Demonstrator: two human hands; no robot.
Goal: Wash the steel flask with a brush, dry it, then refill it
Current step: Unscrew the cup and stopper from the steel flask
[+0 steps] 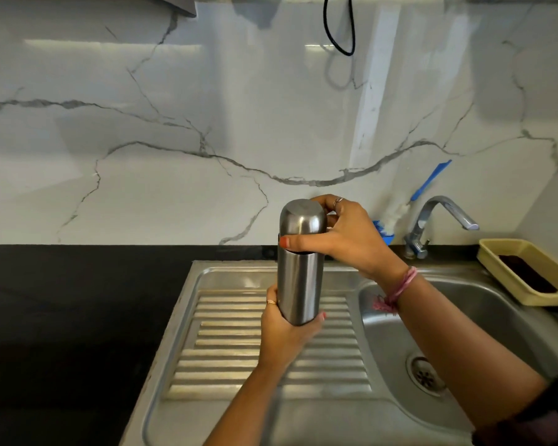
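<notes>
Centre frame, the steel flask (298, 281) is standing upright above the ribbed drainboard (239, 358). The left hand (285, 333) is wrapping its fingers round the flask's base, and the right hand (345, 235) is clamping fingers and thumb on the cap (302, 218). At right, the yellow tray (496, 272) is holding something dark; the blue-handled brush (400, 210) is leaning beside the tap (432, 220).

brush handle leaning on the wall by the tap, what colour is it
Blue. The brush handle shows best in the head view, leaning against the marble wall.
</notes>
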